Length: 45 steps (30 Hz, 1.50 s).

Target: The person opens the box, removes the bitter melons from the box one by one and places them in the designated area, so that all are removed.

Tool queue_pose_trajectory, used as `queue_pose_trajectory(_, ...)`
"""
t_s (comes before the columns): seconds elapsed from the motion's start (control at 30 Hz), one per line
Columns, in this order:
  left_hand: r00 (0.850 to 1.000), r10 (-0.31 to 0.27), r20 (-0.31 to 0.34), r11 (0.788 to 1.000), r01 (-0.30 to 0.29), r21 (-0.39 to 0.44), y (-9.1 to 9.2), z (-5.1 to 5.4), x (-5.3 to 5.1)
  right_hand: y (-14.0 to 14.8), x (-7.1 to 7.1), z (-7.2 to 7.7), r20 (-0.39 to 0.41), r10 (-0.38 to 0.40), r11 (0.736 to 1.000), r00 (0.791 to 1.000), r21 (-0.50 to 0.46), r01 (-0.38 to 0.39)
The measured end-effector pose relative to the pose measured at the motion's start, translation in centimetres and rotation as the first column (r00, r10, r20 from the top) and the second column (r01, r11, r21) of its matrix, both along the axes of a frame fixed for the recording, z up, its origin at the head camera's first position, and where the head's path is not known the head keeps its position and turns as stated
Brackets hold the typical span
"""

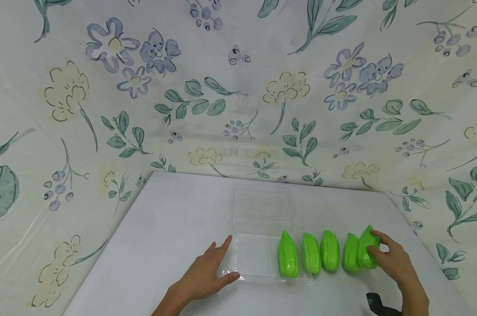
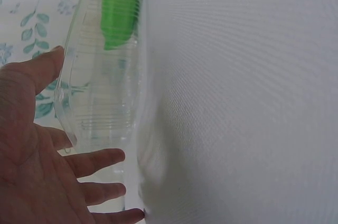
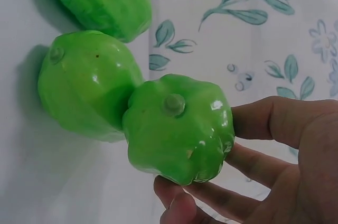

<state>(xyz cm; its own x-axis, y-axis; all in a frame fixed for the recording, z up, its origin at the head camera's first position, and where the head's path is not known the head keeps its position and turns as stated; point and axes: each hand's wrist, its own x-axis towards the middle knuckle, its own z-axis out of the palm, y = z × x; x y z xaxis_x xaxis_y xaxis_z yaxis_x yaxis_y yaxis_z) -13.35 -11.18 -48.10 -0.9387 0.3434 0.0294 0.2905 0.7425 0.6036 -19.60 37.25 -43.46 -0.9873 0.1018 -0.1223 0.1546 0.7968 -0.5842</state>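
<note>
My right hand [image 1: 392, 259] grips the rightmost of several glossy, bright-green, ridged fruit-like pieces, thumb and fingers round its sides. This green fruit [image 3: 179, 126] shows a lobed outline and a round nub, and leans close against a neighbouring green fruit [image 3: 87, 84]. A clear plastic clamshell container [image 1: 252, 259] lies with its lid [image 1: 260, 204] folded back. Inside, at the container's right side, is one green fruit [image 1: 288, 256]. My left hand [image 1: 203, 274] is at the container's left edge, fingers spread; in the left wrist view its thumb [image 2: 50, 65] meets the rim.
More green fruits [image 1: 311, 254] stand in a loose row right of the container. A white table [image 1: 163, 228] lies under everything, and flowered cloth [image 1: 222, 131] hangs behind and beside it. Near the right forearm, a black strap-like object [image 1: 377, 303] shows at the bottom.
</note>
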Motion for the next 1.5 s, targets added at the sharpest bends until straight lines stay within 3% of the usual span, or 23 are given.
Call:
queue_pose_trajectory(0.23,1.000,-0.005,0.004,1.000,0.005,0.005,0.0,0.2,0.0,0.7,0.1,-0.3,0.031,-0.004,1.000,1.000,0.000,0.004)
queue_pose_trajectory(0.73,1.000,0.002,0.011,1.000,-0.002,0.004,0.0,0.1,-0.1,2.3,0.4,-1.5,0.101,-0.118,0.992,0.988,-0.027,0.121)
queue_pose_trajectory(0.93,1.000,0.006,0.028,1.000,-0.006,0.006,0.0,0.1,0.0,3.2,0.8,-2.6,0.176,-0.072,0.997,0.982,0.027,0.068)
queue_pose_trajectory(1.1,1.000,0.007,0.016,1.000,-0.007,0.005,0.0,0.1,0.0,3.4,1.0,-3.2,0.177,-0.048,0.999,0.983,-0.016,0.052)
queue_pose_trajectory(1.5,1.000,0.002,0.018,1.000,-0.002,0.022,0.0,0.1,0.1,3.2,1.2,-2.9,0.220,-0.062,0.998,0.974,0.009,0.061)
